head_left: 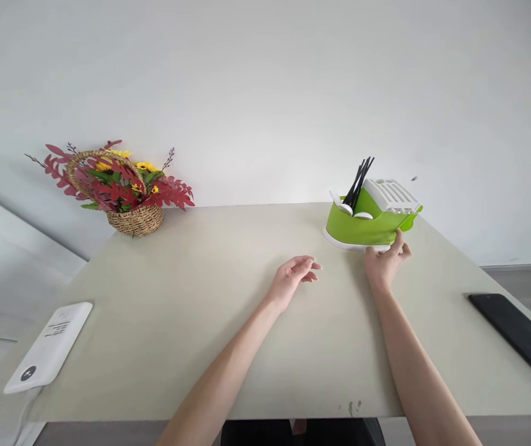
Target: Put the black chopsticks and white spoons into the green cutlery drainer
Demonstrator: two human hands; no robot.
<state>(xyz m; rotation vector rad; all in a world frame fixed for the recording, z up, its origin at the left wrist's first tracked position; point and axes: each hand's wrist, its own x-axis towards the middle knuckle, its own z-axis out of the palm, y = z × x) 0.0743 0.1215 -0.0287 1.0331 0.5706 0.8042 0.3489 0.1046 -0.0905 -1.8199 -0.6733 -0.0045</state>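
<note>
A green cutlery holder [358, 230] with a white base stands at the back right of the table. Black chopsticks [359, 181] and white spoons [362, 215] stick out of its open part, beside a raised white slotted top [393, 195]. My right hand [386, 259] grips the holder's near right lower end, thumb by the base and index finger against the green side; the other fingers are curled. My left hand [295, 275] hovers over or rests on the table left of the holder, apart from it. Its fingers are loosely bent, and nothing shows in them.
On the table [176, 322], a wicker basket [136, 220] of red leaves and yellow flowers stands back left. A white power bank [49, 347] with a cable lies front left, a black phone [520, 337] near the right edge. Behind rises a pale wall [265, 105].
</note>
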